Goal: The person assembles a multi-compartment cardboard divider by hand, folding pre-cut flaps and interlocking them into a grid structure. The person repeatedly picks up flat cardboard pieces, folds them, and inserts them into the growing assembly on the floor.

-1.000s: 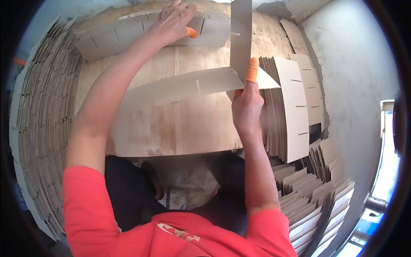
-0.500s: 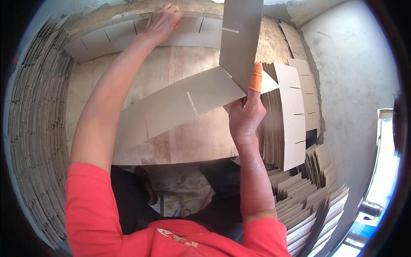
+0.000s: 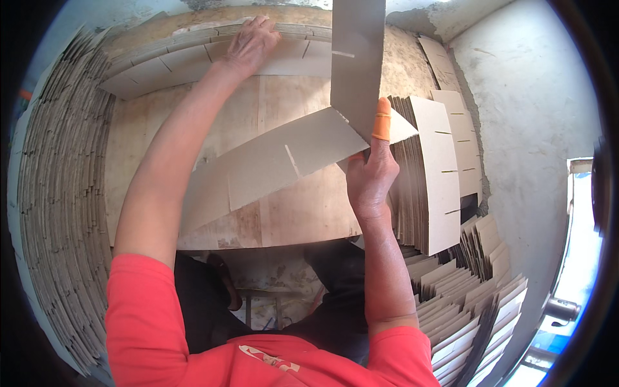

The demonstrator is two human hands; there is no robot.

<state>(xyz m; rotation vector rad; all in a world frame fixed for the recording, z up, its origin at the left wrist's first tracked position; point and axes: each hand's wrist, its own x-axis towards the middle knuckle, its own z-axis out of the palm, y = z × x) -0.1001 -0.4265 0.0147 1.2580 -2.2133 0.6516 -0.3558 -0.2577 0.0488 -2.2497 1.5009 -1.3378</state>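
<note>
My right hand grips slotted brown cardboard strips where they cross. One strip points up and away, and another strip slants left over the table. An orange finger cot covers one digit of this hand. At the back of the table, my left hand has its fingers curled over the top edge of the front slotted strip in a long row. Its fingertips are partly hidden. More strips stand close behind that one.
The wooden table lies beneath. A tall stack of cardboard lines the left side. On the right stands a bundle of slotted strips by a grey wall. Further cardboard bundles lie at the lower right.
My left hand has come slightly nearer and to the right, and the front strip's top edge has come nearer with it. My right hand holds the crossed strips almost where they were.
</note>
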